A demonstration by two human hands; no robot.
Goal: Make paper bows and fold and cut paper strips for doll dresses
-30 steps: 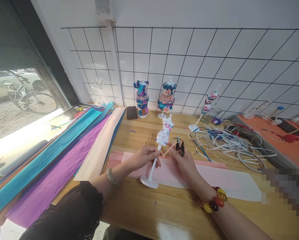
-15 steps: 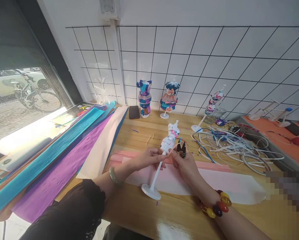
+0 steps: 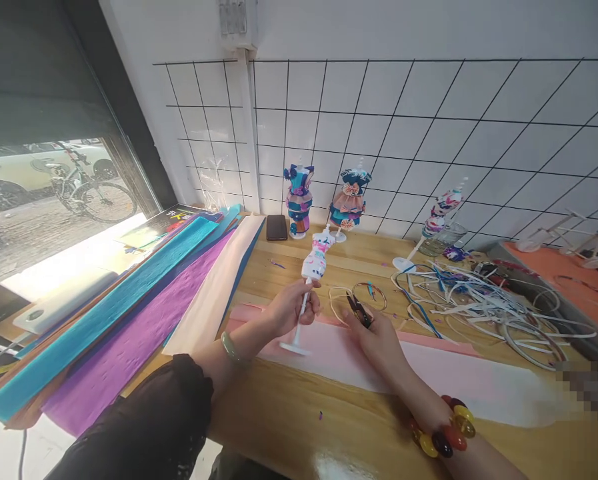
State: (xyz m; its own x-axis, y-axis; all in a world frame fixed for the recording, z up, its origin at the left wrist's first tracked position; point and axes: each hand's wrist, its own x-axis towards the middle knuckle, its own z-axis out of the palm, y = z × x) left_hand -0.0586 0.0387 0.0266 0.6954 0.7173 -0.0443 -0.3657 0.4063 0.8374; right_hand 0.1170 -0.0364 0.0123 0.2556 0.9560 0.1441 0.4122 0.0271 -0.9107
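Observation:
My left hand (image 3: 289, 308) is closed round the thin white pole of a small mannequin stand (image 3: 309, 280). The stand wears a white patterned paper dress and leans a little to the left, its round base just above the pink paper sheet (image 3: 443, 380). My right hand (image 3: 373, 331) rests on the pink sheet to the right of the stand, its fingers closed on small black scissors (image 3: 359, 309). A loop of pale strip (image 3: 339, 297) lies just beyond those fingers on the wooden table (image 3: 329, 433).
Two dressed mannequin stands (image 3: 299, 201) (image 3: 347, 199) and a dark phone (image 3: 277, 227) stand by the tiled wall. A third stand (image 3: 431, 223) leans by a tangle of white strips (image 3: 473, 303). Crepe paper rolls (image 3: 129, 320) lie left. An orange mat (image 3: 569, 263) lies right.
My left hand has carried the mannequin stand up and to the left, away from my right hand. My right hand has dropped onto the pink sheet with the scissors. The view has shifted right.

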